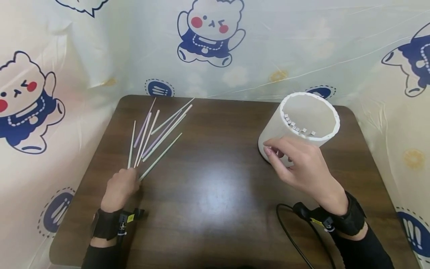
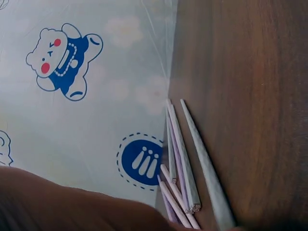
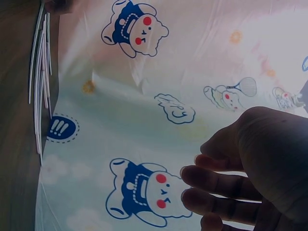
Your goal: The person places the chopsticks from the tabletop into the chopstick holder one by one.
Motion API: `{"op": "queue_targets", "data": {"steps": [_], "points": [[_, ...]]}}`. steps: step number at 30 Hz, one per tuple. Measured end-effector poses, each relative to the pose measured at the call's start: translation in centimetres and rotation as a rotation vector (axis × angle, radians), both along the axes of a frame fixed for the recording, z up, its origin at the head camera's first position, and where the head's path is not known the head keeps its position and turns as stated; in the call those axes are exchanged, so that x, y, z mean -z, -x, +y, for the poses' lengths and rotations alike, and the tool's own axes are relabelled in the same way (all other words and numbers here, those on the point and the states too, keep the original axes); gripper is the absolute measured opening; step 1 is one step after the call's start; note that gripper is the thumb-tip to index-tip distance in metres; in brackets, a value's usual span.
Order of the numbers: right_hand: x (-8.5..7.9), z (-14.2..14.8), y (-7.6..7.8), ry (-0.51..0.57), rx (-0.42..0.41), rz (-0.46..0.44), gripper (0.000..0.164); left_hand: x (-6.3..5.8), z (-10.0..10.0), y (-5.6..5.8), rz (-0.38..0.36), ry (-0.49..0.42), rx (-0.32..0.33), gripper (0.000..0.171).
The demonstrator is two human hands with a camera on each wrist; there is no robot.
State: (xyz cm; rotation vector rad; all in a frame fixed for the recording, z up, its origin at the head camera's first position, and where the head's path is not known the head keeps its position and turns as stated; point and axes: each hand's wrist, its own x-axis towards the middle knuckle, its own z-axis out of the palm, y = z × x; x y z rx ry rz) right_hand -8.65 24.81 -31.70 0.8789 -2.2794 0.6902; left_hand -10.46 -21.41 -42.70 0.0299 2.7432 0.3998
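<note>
Several chopsticks, white, purple and pale green, lie fanned out on the left of the brown table. My left hand (image 1: pixel 119 186) is at their near ends, fingers curled down. It pinches the near end of a pale green chopstick (image 1: pixel 160 157), whose thick end meets the fingers in the left wrist view; the fingertips are mostly hidden. On the right stands a white cylindrical container (image 1: pixel 273 132) with several square chopstick ends (image 1: pixel 295 127) showing inside. My right hand (image 1: pixel 304 166) hovers in front of it, fingers loosely bent, thumb apart, holding nothing.
The brown tabletop (image 1: pixel 215 179) lies between the hands. A patterned plastic sheet (image 1: pixel 134 45) surrounds the table on its back and sides. A black cable (image 1: pixel 289 234) loops from the right wrist strap across the table's front.
</note>
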Motion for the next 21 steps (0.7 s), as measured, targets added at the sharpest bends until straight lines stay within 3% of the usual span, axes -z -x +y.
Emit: {"op": "queue_targets", "data": {"steps": [4, 7, 10, 16, 21], "points": [[0.1, 0.1, -0.2, -0.007, 0.0, -0.002, 0.039, -0.7, -0.1, -1.0, 0.028, -0.017, 0.007, 0.015], [0.1, 0.2, -0.3, -0.011, 0.011, 0.007, 0.038, -1.6, 0.0, -1.4, 0.123, -0.056, -0.006, 0.018], [0.0, 0.3, -0.2, -0.009, 0.021, 0.015, 0.037, -2.4, 0.4, -1.5, 0.307, -0.106, -0.035, 0.017], [-0.1, 0.4, -0.1, -0.005, 0.023, 0.001, 0.04, -2.9, 1.9, -0.6, 0.763, -0.208, -0.079, 0.013], [-0.3, 0.4, 0.1, -0.006, 0.021, -0.006, 0.043, -3.6, 3.1, 0.5, 1.013, -0.267, -0.052, 0.016]]}}
